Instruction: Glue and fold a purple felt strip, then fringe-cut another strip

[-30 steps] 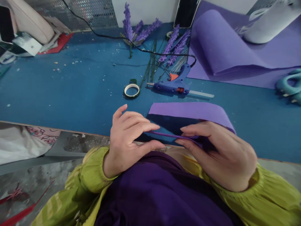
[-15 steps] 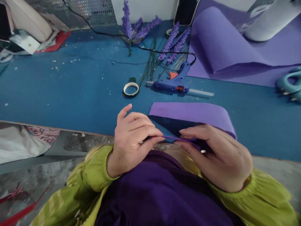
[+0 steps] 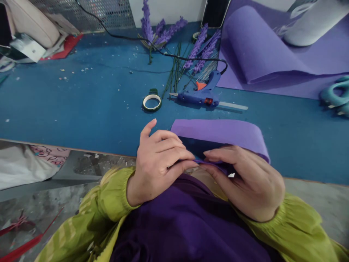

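My left hand (image 3: 160,160) and my right hand (image 3: 245,182) meet at the near edge of the blue table (image 3: 81,105). Both pinch the near end of a purple foam strip (image 3: 220,133), which curls up and back over the table behind my fingers. My fingertips almost touch at the pinched edge. The left index finger sticks up; the other fingers are closed on the strip. Something small and light shows under my right fingers; I cannot make it out.
Beyond the strip lie a blue glue gun (image 3: 200,95) with its black cord, a tape roll (image 3: 152,102), green wire stems (image 3: 174,71) and purple lavender sprigs (image 3: 160,32). A large purple foam sheet (image 3: 261,47) fills the back right. Teal scissors (image 3: 336,94) sit far right.
My left hand has slid right along the strip's edge until its fingertips reach my right hand. The visible stretch of strip between the hands has closed up.
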Motion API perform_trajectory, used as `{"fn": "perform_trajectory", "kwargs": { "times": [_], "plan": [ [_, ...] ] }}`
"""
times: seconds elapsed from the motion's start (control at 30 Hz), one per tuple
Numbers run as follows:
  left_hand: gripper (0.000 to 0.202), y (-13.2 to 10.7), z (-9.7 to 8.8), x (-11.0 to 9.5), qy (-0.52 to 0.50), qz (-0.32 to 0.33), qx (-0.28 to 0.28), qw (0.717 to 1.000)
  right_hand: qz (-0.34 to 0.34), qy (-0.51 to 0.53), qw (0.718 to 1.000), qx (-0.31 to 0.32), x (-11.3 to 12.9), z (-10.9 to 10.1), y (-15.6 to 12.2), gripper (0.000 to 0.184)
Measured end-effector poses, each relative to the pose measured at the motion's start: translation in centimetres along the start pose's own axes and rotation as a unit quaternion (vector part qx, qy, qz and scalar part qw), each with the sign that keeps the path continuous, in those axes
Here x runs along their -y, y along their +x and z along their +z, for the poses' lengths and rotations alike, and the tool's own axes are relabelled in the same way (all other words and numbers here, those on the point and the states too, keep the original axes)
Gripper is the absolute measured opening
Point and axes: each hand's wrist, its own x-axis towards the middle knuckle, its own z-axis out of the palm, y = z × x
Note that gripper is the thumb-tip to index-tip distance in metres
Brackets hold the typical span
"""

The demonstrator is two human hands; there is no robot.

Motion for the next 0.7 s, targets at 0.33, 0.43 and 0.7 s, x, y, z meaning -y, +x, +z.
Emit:
{"fn": "perform_trajectory", "kwargs": {
  "times": [0.33,0.43,0.7],
  "plan": [
    [0.009,-0.1,-0.2,-0.1,0.024,0.016,0.038,0.999,-0.002,-0.014,1.000,-0.002,0.1,0.4,-0.1,0.015],
    [0.010,0.1,-0.4,-0.1,0.026,0.013,0.048,0.998,0.004,-0.019,1.000,0.011,0.0,0.4,-0.1,0.023],
    [0.013,0.5,-1.0,0.5,0.081,0.029,0.053,0.995,0.019,-0.175,0.983,0.054,-3.2,-3.4,0.1,0.064]
  ]
}}
